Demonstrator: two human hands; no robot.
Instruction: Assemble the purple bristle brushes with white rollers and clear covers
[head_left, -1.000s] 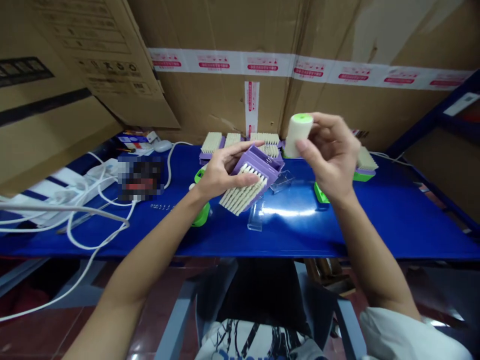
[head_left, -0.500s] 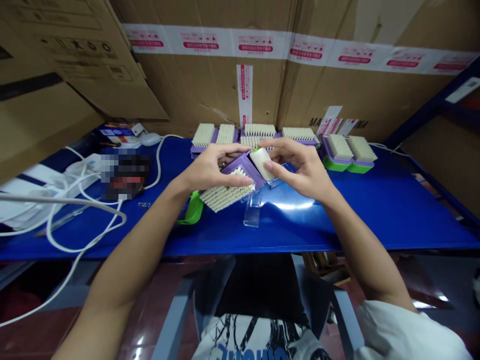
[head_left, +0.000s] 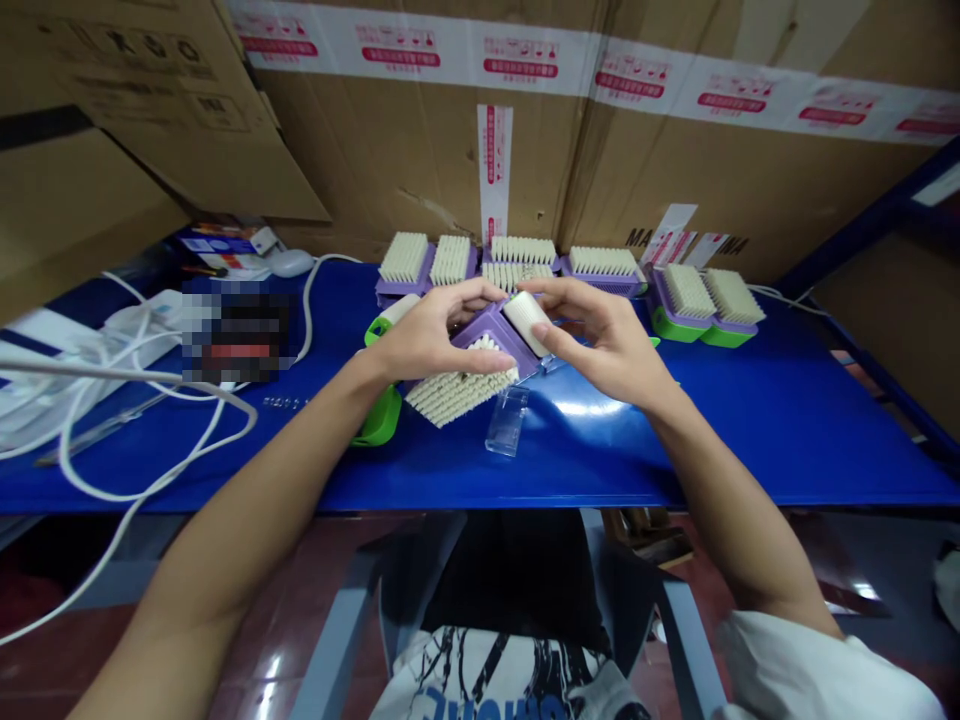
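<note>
My left hand (head_left: 442, 335) grips a purple piece (head_left: 487, 325) whose cream bristles (head_left: 461, 390) point down toward the table's front. My right hand (head_left: 600, 330) holds a small white roller (head_left: 527, 322) between thumb and fingers, against the purple piece's right side. A clear plastic part (head_left: 507, 422) lies on the blue table (head_left: 600, 475) just below the held pieces. Beside my left wrist are a green part (head_left: 381, 418) and another white roller with a green end (head_left: 394, 315), both partly hidden by the hand and forearm.
Several purple pieces with cream bristles (head_left: 405, 258) line the back of the table. At the right, two bristled pieces have green bases (head_left: 727, 335). White cables (head_left: 135, 490) loop over the left side. Behind stands a cardboard wall (head_left: 420, 150).
The view has shifted slightly, and the white roller near my left wrist now shows. Both hands keep the same hold, with the roller still against the purple piece.
</note>
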